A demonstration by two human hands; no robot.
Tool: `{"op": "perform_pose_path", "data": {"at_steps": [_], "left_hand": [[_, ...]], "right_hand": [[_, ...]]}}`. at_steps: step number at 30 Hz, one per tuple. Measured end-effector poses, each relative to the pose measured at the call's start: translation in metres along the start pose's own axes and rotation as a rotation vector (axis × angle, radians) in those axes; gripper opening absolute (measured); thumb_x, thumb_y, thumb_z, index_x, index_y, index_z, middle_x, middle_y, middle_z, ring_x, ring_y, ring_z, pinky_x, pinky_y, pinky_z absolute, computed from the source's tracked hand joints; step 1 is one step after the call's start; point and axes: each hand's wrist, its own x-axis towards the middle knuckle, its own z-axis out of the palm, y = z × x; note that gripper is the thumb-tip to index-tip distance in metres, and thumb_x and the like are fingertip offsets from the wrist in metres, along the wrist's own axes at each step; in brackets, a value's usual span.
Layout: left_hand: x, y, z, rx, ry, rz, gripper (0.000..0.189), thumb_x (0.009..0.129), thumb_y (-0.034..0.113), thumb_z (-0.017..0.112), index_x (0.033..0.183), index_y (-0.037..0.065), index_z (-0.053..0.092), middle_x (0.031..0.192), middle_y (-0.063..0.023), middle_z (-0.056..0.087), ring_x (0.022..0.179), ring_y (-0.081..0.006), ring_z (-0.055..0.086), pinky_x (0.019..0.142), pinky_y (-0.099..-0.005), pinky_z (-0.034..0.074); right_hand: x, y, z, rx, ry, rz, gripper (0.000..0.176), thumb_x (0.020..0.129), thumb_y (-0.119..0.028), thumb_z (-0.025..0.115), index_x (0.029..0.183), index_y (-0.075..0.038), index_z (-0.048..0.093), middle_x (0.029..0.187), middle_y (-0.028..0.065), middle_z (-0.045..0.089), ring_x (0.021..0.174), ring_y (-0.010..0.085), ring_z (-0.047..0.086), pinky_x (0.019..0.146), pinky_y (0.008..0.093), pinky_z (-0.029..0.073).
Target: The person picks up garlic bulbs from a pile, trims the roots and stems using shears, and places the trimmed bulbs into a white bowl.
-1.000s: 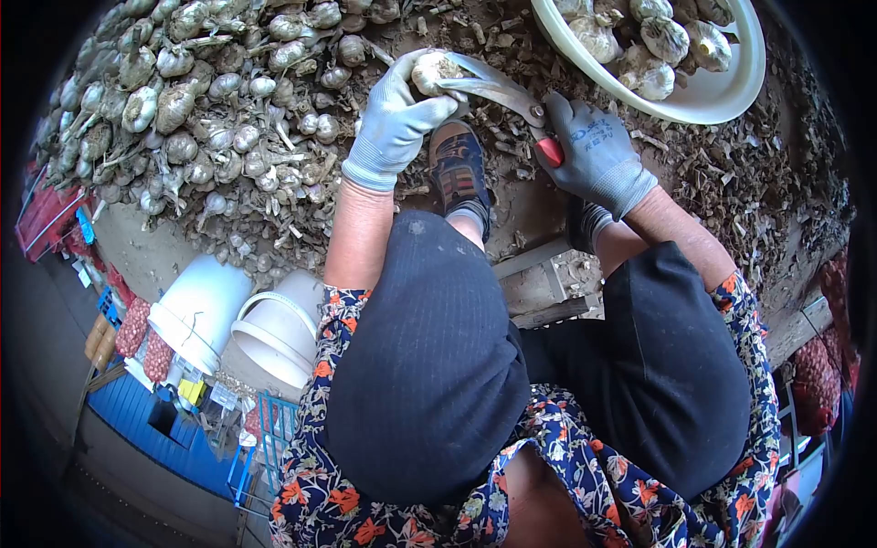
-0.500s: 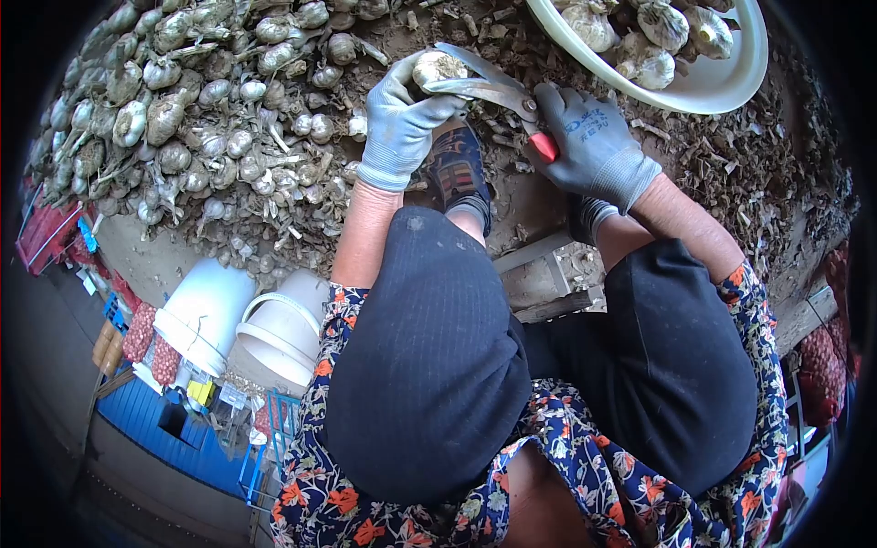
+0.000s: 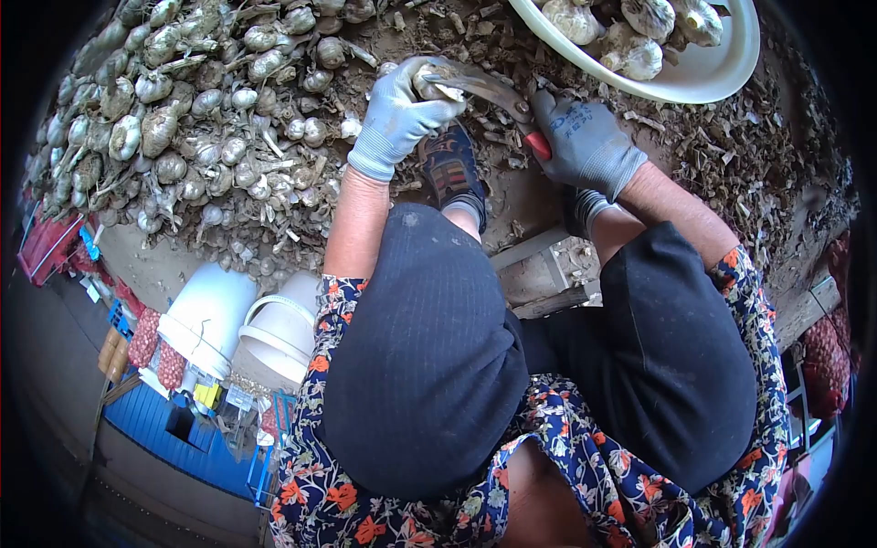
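Note:
Gloved in grey, my left hand (image 3: pixel 402 110) is closed around a garlic bulb (image 3: pixel 426 88), most of which the fingers and a blade hide. My right hand (image 3: pixel 585 142), in a matching glove, grips red-handled shears (image 3: pixel 498 91). Their blades lie together against the bulb, pointing left. A large heap of garlic bulbs with dry stems (image 3: pixel 210 137) spreads to the left of my left hand. Above my right hand stands a pale basin (image 3: pixel 722 84) with several trimmed garlic bulbs (image 3: pixel 639 55) in it.
Cut stems and dry scraps (image 3: pixel 740 173) litter the ground on the right. Two white buckets (image 3: pixel 215 301) lie at the lower left, near red net sacks (image 3: pixel 146 338). My shoe (image 3: pixel 452 164) rests below my left hand, and another full sack (image 3: pixel 825 361) is at the right edge.
The shears' blades have gone from spread around the bulb to closed together. The bulb has turned in my left hand. The whole view has shifted slightly.

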Motion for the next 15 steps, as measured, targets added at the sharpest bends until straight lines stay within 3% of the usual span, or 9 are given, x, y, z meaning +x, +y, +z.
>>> {"op": "perform_pose_path", "data": {"at_steps": [1, 5, 6, 9, 11, 12, 13, 15], "left_hand": [[0.000, -0.001, 0.001, -0.113, -0.016, -0.015, 0.037, 0.070, 0.003, 0.072, 0.106, 0.000, 0.061, 0.088, -0.0002, 0.063, 0.071, -0.0045, 0.056, 0.057, -0.0193, 0.046], [0.002, 0.009, 0.004, -0.163, -0.033, -0.086, 0.038, 0.070, 0.003, 0.071, 0.107, 0.000, 0.061, 0.085, 0.0009, 0.064, 0.068, -0.0022, 0.055, 0.054, -0.0159, 0.043], [0.002, 0.018, -0.008, -0.248, -0.165, -0.181, 0.036, 0.072, 0.004, 0.071, 0.106, 0.001, 0.061, 0.082, -0.0011, 0.064, 0.063, -0.0017, 0.054, 0.050, -0.0154, 0.041], [0.017, 0.045, -0.015, -0.189, -0.013, 0.117, 0.024, 0.079, 0.016, 0.071, 0.098, 0.004, 0.064, 0.076, -0.0017, 0.064, 0.050, -0.0042, 0.050, 0.044, -0.0181, 0.039], [0.030, 0.090, -0.032, -0.008, -0.096, 0.236, 0.018, 0.083, 0.022, 0.070, 0.089, 0.006, 0.065, 0.072, 0.0002, 0.064, 0.050, -0.0046, 0.051, 0.044, -0.0185, 0.038], [0.042, 0.106, -0.035, 0.202, -0.200, 0.550, 0.017, 0.086, 0.025, 0.068, 0.086, 0.008, 0.066, 0.066, 0.0031, 0.061, 0.051, -0.0033, 0.049, 0.044, -0.0179, 0.035], [0.039, 0.137, -0.029, -0.067, -0.244, 0.293, 0.089, 0.080, 0.019, 0.074, 0.145, 0.005, 0.014, 0.123, -0.0137, 0.046, 0.096, -0.0183, 0.058, 0.077, -0.0254, 0.050], [0.029, 0.156, -0.033, -0.191, -0.204, 0.079, 0.085, 0.082, 0.017, 0.073, 0.145, 0.005, 0.018, 0.118, -0.0118, 0.051, 0.096, -0.0174, 0.058, 0.079, -0.0273, 0.051]], "right_hand": [[0.000, 0.001, 0.000, -0.003, 0.003, -0.002, 0.033, 0.082, -0.024, 0.059, 0.100, -0.001, 0.043, 0.080, 0.0194, 0.062, 0.074, 0.0383, 0.062, 0.069, 0.0469, 0.049], [-0.006, 0.005, 0.003, 0.009, -0.070, 0.013, 0.030, 0.084, -0.024, 0.058, 0.099, -0.001, 0.045, 0.081, 0.0195, 0.062, 0.076, 0.0398, 0.062, 0.070, 0.0475, 0.049], [-0.009, 0.015, 0.013, 0.067, -0.012, 0.045, 0.028, 0.085, -0.024, 0.058, 0.097, -0.002, 0.046, 0.082, 0.0193, 0.062, 0.077, 0.0400, 0.061, 0.070, 0.0474, 0.049], [-0.021, 0.027, 0.026, 0.094, 0.085, 0.045, 0.024, 0.087, -0.024, 0.056, 0.093, -0.002, 0.048, 0.088, 0.0205, 0.058, 0.083, 0.0408, 0.059, 0.072, 0.0472, 0.048], [-0.026, 0.027, 0.031, 0.107, 0.041, 0.056, 0.023, 0.086, -0.023, 0.056, 0.093, -0.002, 0.048, 0.091, 0.0224, 0.056, 0.086, 0.0417, 0.057, 0.074, 0.0470, 0.047], [-0.021, 0.026, 0.032, 0.160, -0.032, 0.129, 0.028, 0.088, -0.025, 0.054, 0.099, 0.001, 0.050, 0.090, 0.0264, 0.061, 0.090, 0.0422, 0.057, 0.081, 0.0467, 0.045], [-0.021, 0.025, 0.033, 0.159, -0.037, 0.124, 0.028, 0.088, -0.025, 0.054, 0.099, 0.001, 0.050, 0.090, 0.0264, 0.061, 0.090, 0.0422, 0.057, 0.081, 0.0467, 0.045], [-0.015, 0.028, 0.034, 0.191, 0.006, 0.105, 0.026, 0.088, -0.023, 0.053, 0.099, 0.000, 0.050, 0.091, 0.0263, 0.061, 0.091, 0.0429, 0.056, 0.081, 0.0471, 0.045]]}}
